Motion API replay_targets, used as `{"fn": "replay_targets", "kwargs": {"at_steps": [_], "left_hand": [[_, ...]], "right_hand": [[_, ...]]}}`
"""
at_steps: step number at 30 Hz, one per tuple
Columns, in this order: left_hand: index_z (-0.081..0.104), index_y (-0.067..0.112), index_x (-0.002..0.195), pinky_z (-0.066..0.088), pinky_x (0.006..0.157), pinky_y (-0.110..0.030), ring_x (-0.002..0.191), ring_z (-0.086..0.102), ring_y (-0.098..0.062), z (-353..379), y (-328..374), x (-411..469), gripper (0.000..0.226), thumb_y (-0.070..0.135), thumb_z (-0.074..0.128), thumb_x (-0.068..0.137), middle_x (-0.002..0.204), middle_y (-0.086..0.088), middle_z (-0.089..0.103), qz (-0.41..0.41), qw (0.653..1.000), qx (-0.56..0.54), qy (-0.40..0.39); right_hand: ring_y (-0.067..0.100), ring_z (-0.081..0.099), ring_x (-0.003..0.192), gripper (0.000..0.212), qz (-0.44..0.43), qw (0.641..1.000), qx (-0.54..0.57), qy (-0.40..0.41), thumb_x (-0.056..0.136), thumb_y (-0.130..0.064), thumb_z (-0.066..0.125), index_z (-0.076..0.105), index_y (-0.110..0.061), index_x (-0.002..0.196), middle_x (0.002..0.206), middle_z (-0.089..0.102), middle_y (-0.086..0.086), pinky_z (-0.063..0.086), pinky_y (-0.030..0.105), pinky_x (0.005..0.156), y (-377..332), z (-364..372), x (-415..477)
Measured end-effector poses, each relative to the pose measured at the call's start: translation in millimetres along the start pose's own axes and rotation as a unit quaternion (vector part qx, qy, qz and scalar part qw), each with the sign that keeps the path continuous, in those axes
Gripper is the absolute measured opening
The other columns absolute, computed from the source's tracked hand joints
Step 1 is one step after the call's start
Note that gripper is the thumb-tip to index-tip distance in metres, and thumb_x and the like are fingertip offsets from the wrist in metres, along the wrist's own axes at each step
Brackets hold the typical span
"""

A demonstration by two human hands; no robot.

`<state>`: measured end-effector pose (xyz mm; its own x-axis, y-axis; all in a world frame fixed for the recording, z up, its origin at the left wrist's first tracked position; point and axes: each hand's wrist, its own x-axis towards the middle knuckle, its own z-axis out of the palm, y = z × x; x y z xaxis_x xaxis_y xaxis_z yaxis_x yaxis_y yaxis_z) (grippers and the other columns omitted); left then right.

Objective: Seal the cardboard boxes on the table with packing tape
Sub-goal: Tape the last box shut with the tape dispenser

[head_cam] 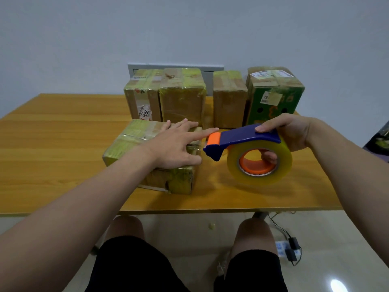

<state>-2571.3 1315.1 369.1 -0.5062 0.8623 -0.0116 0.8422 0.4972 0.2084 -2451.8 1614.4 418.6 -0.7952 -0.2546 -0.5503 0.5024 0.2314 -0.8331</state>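
A low cardboard box (pixel 130 140) wrapped in yellowish tape lies near the front of the wooden table (pixel 52 144). My left hand (pixel 176 144) rests flat on its top with fingers spread, the index finger reaching toward the orange tip of the dispenser. My right hand (pixel 288 133) grips a blue and orange tape dispenser (pixel 242 139) carrying a big roll of clear tape (pixel 260 163); it hovers just right of the box, nose pointing at the box's right edge.
Several taped boxes stand in a row at the back: two brown ones (pixel 181 98), another brown one (pixel 229 100) and a green printed one (pixel 273 98). A power strip with cables (pixel 288 249) lies on the floor at the right. My knees sit below the table's front edge.
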Motion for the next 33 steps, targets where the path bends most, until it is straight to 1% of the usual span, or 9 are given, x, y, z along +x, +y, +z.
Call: {"fn": "replay_targets", "kwargs": {"at_steps": [6, 10, 13, 16, 21, 26, 30, 32, 33], "left_hand": [[0.0, 0.068, 0.153, -0.002, 0.124, -0.066, 0.16, 0.002, -0.029, 1, -1, 3, 0.085, 0.072, 0.046, 0.082, 0.173, -0.002, 0.015, 0.003, 1.0, 0.007, -0.003], [0.009, 0.062, 0.157, -0.003, 0.125, -0.064, 0.16, 0.003, -0.027, 3, 1, 1, 0.098, 0.094, 0.046, 0.072, 0.173, 0.002, 0.014, -0.006, 1.0, -0.018, 0.007], [0.021, 0.055, 0.157, -0.004, 0.126, -0.063, 0.161, 0.004, -0.026, 2, 3, -1, 0.097, 0.094, 0.045, 0.072, 0.173, 0.001, 0.018, -0.007, 0.998, -0.063, 0.022], [0.031, 0.046, 0.157, -0.002, 0.126, -0.063, 0.161, 0.004, -0.025, 1, 5, -2, 0.096, 0.094, 0.044, 0.075, 0.172, 0.001, 0.02, -0.014, 0.997, -0.066, 0.028], [0.039, 0.05, 0.153, -0.006, 0.125, -0.063, 0.16, -0.002, -0.024, -2, 5, -2, 0.083, 0.09, 0.043, 0.081, 0.174, 0.001, 0.01, -0.007, 1.0, -0.016, -0.006], [0.018, 0.041, 0.164, -0.01, 0.128, -0.047, 0.159, 0.0, -0.009, 0, -1, -3, 0.077, 0.076, 0.032, 0.096, 0.173, 0.007, 0.015, -0.042, 0.985, -0.164, 0.033], [0.001, 0.028, 0.166, -0.011, 0.128, -0.047, 0.159, -0.013, -0.013, 5, 2, 10, 0.073, 0.058, 0.031, 0.106, 0.174, 0.003, -0.007, -0.085, 0.996, -0.027, 0.003], [-0.003, 0.029, 0.166, -0.012, 0.127, -0.054, 0.158, -0.018, -0.021, 6, 11, 18, 0.076, 0.061, 0.028, 0.105, 0.173, 0.0, -0.013, -0.124, 0.992, -0.003, -0.018], [-0.002, 0.03, 0.166, -0.013, 0.125, -0.057, 0.158, -0.019, -0.024, 6, 16, 21, 0.077, 0.062, 0.028, 0.104, 0.174, 0.0, -0.013, -0.147, 0.989, -0.003, -0.025]], "right_hand": [[0.026, 0.066, 0.058, 0.064, 0.023, 0.997, -0.056, 0.04, 0.062, -0.04, 0.087, 0.072, -0.005, 0.113, 0.073, 0.068, 0.018, 0.059, 0.036, 0.058, -12, 7, -1], [0.025, 0.064, 0.054, 0.041, 0.043, 0.988, -0.139, 0.056, 0.071, -0.042, 0.078, 0.08, -0.01, 0.096, 0.068, 0.066, 0.018, 0.057, 0.034, 0.054, -43, 24, -1], [0.026, 0.064, 0.054, 0.041, 0.068, 0.977, -0.191, 0.067, 0.078, -0.037, 0.077, 0.075, -0.004, 0.102, 0.068, 0.066, 0.018, 0.056, 0.033, 0.054, -65, 38, 1], [0.025, 0.063, 0.05, 0.034, 0.091, 0.971, -0.209, 0.07, 0.079, -0.038, 0.073, 0.08, -0.008, 0.093, 0.066, 0.066, 0.015, 0.055, 0.032, 0.051, -88, 52, 2], [0.022, 0.069, 0.051, 0.035, 0.166, 0.917, -0.346, 0.106, 0.092, -0.044, 0.068, 0.075, -0.01, 0.1, 0.068, 0.073, 0.01, 0.057, 0.03, 0.055, -103, 86, 30], [0.015, 0.068, 0.048, 0.032, 0.13, 0.92, -0.335, 0.159, 0.093, -0.047, 0.067, 0.073, -0.016, 0.095, 0.061, 0.072, 0.003, 0.055, 0.024, 0.046, -93, 88, 32], [0.02, 0.069, 0.069, 0.036, 0.027, 0.9, -0.319, 0.296, 0.084, -0.058, 0.073, 0.074, -0.022, 0.082, 0.079, 0.074, 0.005, 0.048, 0.032, 0.062, -90, 70, 14], [0.019, 0.065, 0.074, 0.039, -0.04, 0.877, -0.301, 0.372, 0.084, -0.061, 0.072, 0.07, -0.023, 0.077, 0.081, 0.07, 0.002, 0.043, 0.032, 0.06, -86, 69, 8], [0.014, 0.065, 0.065, 0.039, -0.075, 0.868, -0.28, 0.403, 0.084, -0.059, 0.072, 0.066, -0.022, 0.073, 0.071, 0.07, -0.001, 0.043, 0.028, 0.052, -83, 70, 8]]}}
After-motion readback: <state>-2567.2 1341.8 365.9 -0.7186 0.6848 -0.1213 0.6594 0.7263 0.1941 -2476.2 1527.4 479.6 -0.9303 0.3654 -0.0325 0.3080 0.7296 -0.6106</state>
